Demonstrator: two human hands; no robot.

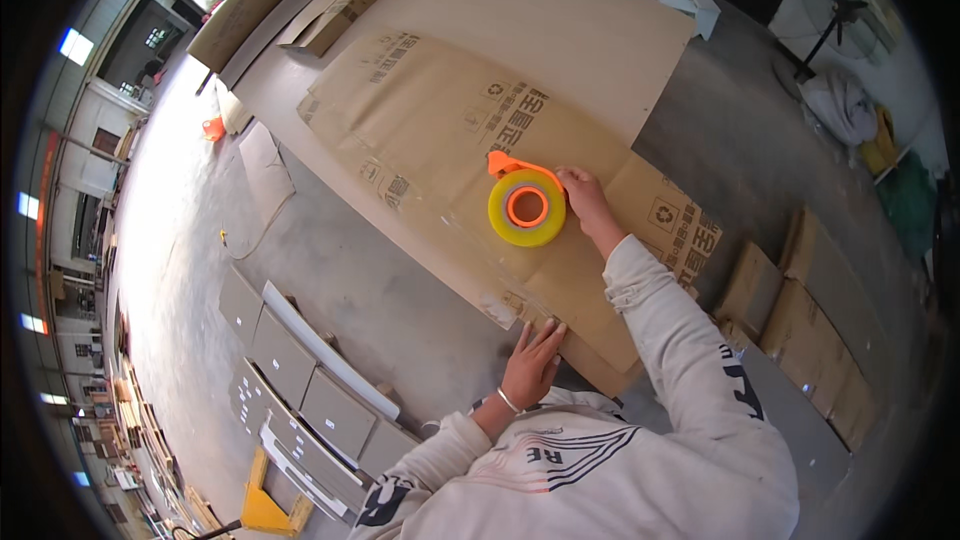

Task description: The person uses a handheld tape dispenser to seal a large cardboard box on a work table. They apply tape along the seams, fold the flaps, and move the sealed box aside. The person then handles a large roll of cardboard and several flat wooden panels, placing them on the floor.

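Observation:
My right hand (585, 195) grips an orange tape dispenser (527, 205) carrying a thick yellowish roll of clear tape. The dispenser rests on a large flattened brown cardboard box (440, 120) with dark printing, and a strip of clear tape (480, 260) runs from it toward the box's near edge. My left hand (532, 360) lies flat, fingers together, pressing the near edge of the cardboard. A thin bracelet sits on that wrist. Both arms wear a light grey sweatshirt.
The cardboard lies on a bigger plain brown sheet (560, 30) over a concrete floor (370, 280). Grey flat panels (300, 390) lie at lower left, folded boxes (810, 330) at right. More cardboard sheets (330, 0) are at the back; a standing fan (835, 10) is far right.

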